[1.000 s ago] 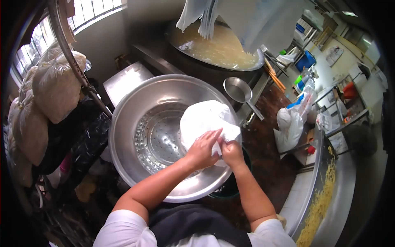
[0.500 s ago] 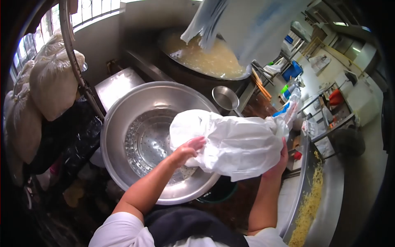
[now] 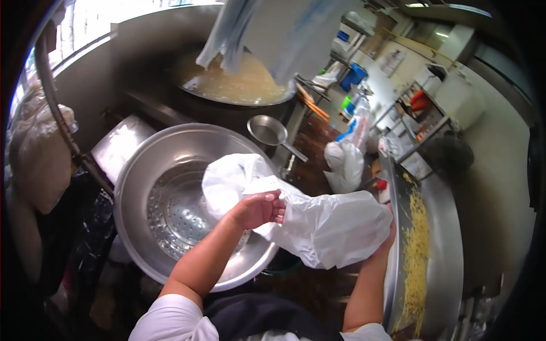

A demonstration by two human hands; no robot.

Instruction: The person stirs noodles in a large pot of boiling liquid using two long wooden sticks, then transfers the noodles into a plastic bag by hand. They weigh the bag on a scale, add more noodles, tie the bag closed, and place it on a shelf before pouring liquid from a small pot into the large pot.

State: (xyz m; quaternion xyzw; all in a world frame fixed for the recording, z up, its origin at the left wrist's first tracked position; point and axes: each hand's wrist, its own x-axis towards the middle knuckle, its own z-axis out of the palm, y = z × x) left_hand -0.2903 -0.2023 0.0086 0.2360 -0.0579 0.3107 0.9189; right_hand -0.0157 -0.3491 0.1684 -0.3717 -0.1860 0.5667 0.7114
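A white plastic bag (image 3: 335,227), crumpled and bulging, stretches between my hands over the near right rim of a large metal basin (image 3: 132,227). What is inside the bag is hidden. My left hand (image 3: 259,211) has its fingers curled in at the bag's left part, gripping the plastic. At the bag's right end, my right hand (image 3: 389,232) holds it from the side and below, its fingers mostly hidden by the plastic. A perforated metal strainer (image 3: 182,196) lies inside the basin, partly under the bag's left end.
Behind the basin is a wide pan of cloudy liquid (image 3: 239,85), with pale cloths (image 3: 290,34) hanging above. A long-handled metal ladle (image 3: 267,131) rests nearby. On the right, a metal trough (image 3: 441,244) holds yellow noodles (image 3: 415,256). Filled bags (image 3: 42,153) hang at left.
The view has turned right. The bag has shifted down and away from a second white bag beyond it, now seen separately. My left fingers, stretched out before, are now curled.
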